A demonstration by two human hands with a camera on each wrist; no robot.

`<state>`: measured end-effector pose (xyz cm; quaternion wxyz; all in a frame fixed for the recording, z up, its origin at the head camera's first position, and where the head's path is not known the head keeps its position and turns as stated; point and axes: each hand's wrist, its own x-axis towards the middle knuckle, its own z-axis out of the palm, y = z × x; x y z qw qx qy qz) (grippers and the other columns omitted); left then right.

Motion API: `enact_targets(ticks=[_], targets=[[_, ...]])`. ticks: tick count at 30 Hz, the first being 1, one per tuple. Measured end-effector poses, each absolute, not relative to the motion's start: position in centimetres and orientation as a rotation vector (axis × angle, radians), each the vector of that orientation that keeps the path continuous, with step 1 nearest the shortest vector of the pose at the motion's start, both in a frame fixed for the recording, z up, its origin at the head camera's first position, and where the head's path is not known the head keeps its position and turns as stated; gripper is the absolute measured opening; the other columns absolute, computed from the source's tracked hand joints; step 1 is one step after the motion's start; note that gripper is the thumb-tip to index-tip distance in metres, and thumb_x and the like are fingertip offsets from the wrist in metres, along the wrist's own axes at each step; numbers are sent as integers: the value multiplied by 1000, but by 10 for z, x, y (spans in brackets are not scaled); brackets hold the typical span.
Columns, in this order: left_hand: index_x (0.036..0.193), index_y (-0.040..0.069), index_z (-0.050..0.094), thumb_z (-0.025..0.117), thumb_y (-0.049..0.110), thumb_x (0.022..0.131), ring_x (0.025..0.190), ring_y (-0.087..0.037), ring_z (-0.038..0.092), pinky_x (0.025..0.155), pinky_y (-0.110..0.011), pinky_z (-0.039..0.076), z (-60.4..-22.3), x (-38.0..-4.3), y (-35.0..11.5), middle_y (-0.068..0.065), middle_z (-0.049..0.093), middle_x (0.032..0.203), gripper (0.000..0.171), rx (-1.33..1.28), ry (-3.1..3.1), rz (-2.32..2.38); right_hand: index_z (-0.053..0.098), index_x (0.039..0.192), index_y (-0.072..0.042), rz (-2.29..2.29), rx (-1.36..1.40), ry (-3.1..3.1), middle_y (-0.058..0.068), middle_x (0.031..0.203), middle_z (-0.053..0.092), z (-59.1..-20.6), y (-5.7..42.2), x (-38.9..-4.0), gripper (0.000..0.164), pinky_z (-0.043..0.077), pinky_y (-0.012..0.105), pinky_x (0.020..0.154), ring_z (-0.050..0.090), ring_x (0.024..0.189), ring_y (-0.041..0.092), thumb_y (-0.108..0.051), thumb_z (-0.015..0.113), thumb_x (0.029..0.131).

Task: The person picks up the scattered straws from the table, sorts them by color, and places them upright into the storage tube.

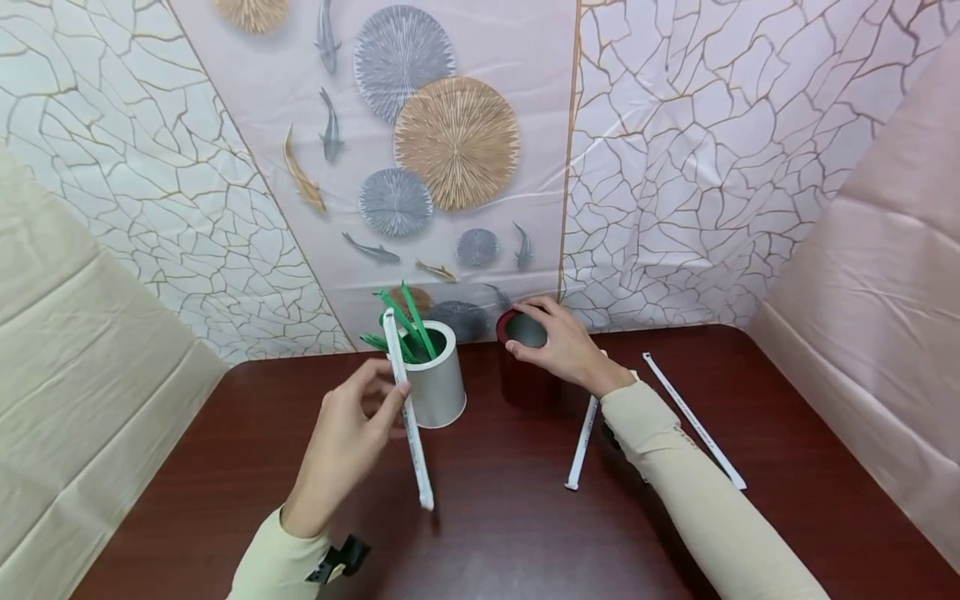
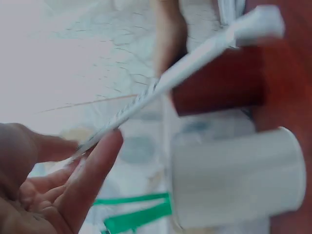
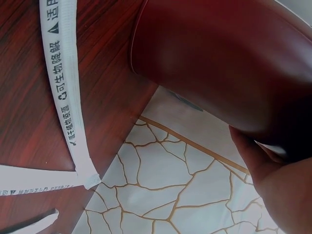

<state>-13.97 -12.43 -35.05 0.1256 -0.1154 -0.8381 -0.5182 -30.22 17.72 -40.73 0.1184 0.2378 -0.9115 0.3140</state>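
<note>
My left hand (image 1: 339, 437) pinches a white paper-wrapped straw (image 1: 412, 442) between thumb and fingers, holding it steeply tilted in front of a white cylindrical cup (image 1: 441, 393). Green sticks (image 1: 411, 315), which look like straws, poke out of that cup. To its right stands a dark red cup (image 1: 525, 383), upright on the table. My right hand (image 1: 567, 350) grips this red cup near the rim, thumb on the near side and fingers behind. In the right wrist view the red cup's side (image 3: 219, 58) fills the upper right, and part of the right hand (image 3: 278, 190) shows below it.
Paper-wrapped straws lie on the dark wooden table (image 1: 495, 525): one (image 1: 582, 446) partly under the right forearm, another (image 1: 693, 421) farther right. Printed cloth (image 1: 645, 167) stands behind the table, with plain beige cloth (image 1: 862, 333) at the sides.
</note>
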Motion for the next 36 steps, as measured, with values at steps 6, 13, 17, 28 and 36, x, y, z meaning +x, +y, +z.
enact_targets(ticks=[6, 13, 17, 28, 36], targets=[[126, 12, 69, 66, 12, 105, 79, -27, 78, 68, -36, 64, -328, -152, -101, -14, 74, 101, 21, -450, -2203, -1571, 54, 155, -15, 945, 703, -2670, 5, 153, 48, -410, 179, -302, 76, 45, 55, 108, 49, 139, 34, -56, 72, 93], [121, 5, 71, 64, 12, 106, 95, -23, 76, 78, -36, 64, -307, -169, -68, -9, 71, 113, 18, -616, -1916, -1609, 55, 153, -14, 965, 710, -2653, 4, 152, 49, -412, 178, -300, 77, 47, 53, 107, 52, 135, 32, -56, 73, 92], [118, 2, 71, 64, 13, 106, 98, -24, 76, 81, -36, 63, -303, -185, -52, -10, 71, 116, 18, -648, -1852, -1654, 56, 152, -13, 974, 696, -2646, 3, 151, 50, -415, 179, -298, 76, 47, 52, 107, 53, 135, 31, -56, 75, 91], [121, 2, 71, 65, 10, 105, 95, -27, 79, 82, -35, 63, -326, -236, -23, -15, 74, 110, 19, -698, -1945, -1554, 58, 150, -15, 995, 686, -2609, 1, 149, 52, -413, 183, -299, 74, 49, 49, 104, 55, 130, 26, -55, 76, 90], [113, 8, 76, 70, 14, 102, 96, -17, 77, 83, -40, 60, -362, -253, -15, -6, 79, 102, 14, -571, -2243, -1428, 58, 149, -13, 965, 708, -2593, 1, 147, 54, -410, 183, -301, 75, 50, 45, 101, 57, 127, 25, -53, 77, 89]])
